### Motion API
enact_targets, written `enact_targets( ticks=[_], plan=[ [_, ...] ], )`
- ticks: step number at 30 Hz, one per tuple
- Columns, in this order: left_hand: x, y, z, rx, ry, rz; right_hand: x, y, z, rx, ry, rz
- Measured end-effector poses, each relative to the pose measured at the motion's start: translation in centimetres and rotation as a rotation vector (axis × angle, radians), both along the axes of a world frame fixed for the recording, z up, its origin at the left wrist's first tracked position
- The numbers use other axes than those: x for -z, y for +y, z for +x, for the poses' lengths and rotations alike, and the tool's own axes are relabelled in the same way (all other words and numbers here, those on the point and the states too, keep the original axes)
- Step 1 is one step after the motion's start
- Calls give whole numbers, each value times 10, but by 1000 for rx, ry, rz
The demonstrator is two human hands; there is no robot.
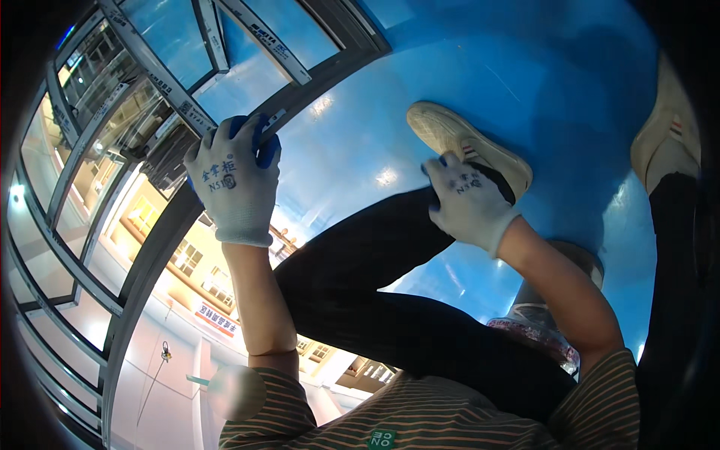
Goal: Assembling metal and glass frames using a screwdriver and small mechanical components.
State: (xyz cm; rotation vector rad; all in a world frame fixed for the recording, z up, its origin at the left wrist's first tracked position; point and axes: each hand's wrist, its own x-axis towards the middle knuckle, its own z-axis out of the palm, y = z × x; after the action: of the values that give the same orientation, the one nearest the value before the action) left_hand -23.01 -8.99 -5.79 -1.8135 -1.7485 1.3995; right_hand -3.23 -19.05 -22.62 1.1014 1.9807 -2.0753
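My left hand (pixel 236 180), in a white knit glove with blue coating, has its fingers wrapped over the edge of a dark grey metal frame (pixel 154 259). Beside those fingertips, a small pale metal piece (pixel 275 120) lies against the frame. My right hand (pixel 471 202), gloved the same way, is over my black-trousered lower leg (pixel 397 217), close to a cream shoe (pixel 472 146). Its fingers are curled, and their tips are partly hidden, so what they hold, if anything, does not show.
Silver crossbars (pixel 262 37) with printed film run across the frame. The glossy blue floor (pixel 577 97) spreads ahead and right. A second cream shoe (pixel 664 131) stands at the far right. Below my right forearm is a grey object with a reddish patterned pad (pixel 536 337).
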Motion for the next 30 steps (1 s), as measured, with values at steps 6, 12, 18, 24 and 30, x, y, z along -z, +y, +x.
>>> enact_targets(
  ticks=[6, 12, 18, 24, 30],
  plan=[
    [3, 5, 6, -87, -35, -44, 24, 2, 20, 90, 247, -27],
    [1, 3, -1, -121, -69, -42, 44, 42, 25, 363, 462, -285],
    [2, 9, 2, -109, -85, -29, 39, 103, 11, 620, 794, -598],
    [1, 5, 0, -90, -54, -23, -2, 129, -26, 873, 952, -1059],
    [2, 4, 0, -87, -64, -13, 9, 135, -40, 911, 862, -623]
  ],
)
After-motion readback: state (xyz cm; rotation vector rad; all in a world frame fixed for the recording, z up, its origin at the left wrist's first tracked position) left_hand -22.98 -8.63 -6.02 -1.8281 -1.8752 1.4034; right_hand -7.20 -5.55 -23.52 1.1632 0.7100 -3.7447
